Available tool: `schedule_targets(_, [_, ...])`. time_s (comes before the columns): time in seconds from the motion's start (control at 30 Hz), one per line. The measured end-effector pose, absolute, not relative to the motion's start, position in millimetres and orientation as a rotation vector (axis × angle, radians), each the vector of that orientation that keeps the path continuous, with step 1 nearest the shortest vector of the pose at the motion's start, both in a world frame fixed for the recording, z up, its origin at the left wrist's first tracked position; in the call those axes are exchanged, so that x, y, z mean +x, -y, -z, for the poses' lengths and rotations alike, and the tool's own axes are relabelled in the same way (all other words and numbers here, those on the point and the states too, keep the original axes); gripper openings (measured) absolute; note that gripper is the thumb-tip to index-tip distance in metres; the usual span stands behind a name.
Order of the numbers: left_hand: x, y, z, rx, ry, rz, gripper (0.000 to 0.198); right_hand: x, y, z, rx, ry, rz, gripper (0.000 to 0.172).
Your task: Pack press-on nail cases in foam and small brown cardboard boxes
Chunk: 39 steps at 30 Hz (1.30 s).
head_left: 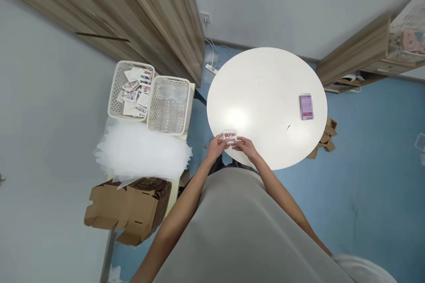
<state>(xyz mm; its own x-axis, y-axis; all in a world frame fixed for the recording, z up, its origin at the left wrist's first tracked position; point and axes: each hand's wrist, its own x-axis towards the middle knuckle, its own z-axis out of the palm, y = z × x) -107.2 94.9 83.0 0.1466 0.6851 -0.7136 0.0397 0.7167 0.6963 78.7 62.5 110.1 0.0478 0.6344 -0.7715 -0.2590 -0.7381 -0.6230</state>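
Both hands hold a small clear case of press-on nails (pixel 230 135) by its two sides, near the edge of the white round table (pixel 265 79). Two rows of reddish-brown pieces show inside it. My left hand (pixel 217 146) grips the left side, its fingers curled at the lower corner. On the right side my right hand (pixel 245 146) has its thumb and fingers closed on the case. The fingertips under the case are partly hidden.
At right on the table lies a purple pack (pixel 306 107), blurred. To the left stand a basket of cards (pixel 114 93), a basket of clear plastic cases (pixel 171 106), stacked translucent bags (pixel 142 152) and flattened cardboard boxes (pixel 133 208). A wooden cabinet (pixel 166 22) rises behind.
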Motion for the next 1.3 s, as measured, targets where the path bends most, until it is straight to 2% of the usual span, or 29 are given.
schedule_targets(0.33, [-136.3,-151.2,-89.4,0.674,-1.421,-0.647,0.049,59.2,-163.1,-85.8,-1.756,0.454,-1.629,0.016])
schedule_targets(0.47, [-139.2,-166.1,-95.7,0.709,-1.402,-0.657,0.047,55.1,-200.1,-68.2,-1.825,0.44,-1.571,0.018])
schedule_targets(0.6, [-145.2,-161.8,-96.8,0.722,-1.388,-0.674,0.053,53.6,-218.8,-51.1,-1.914,0.368,-1.515,0.018])
schedule_targets(0.73, [-153.6,-148.3,-91.2,0.711,-1.405,-0.675,0.062,57.2,-222.9,-42.3,-1.935,0.337,-1.489,0.018])
schedule_targets(0.9, [-169.4,-126.6,-83.8,0.757,-1.427,-0.649,0.069,66.9,-214.6,-46.5,-1.892,0.318,-1.507,0.035])
schedule_targets(1.0, [-186.8,-109.3,-82.6,0.815,-1.479,-0.66,0.065,71.9,-201.8,-54.6,-1.883,0.375,-1.473,0.037])
schedule_targets(1.17, [-237.6,-75.3,-80.7,0.887,-1.898,-0.79,0.046,65.6,-172.2,-74.0,-1.82,0.583,-1.548,0.028])
schedule_targets(1.3, [-282.7,-53.0,-69.1,0.899,-2.292,-0.727,0.05,41.6,-146.5,-92.7,-1.766,0.778,-1.653,0.036])
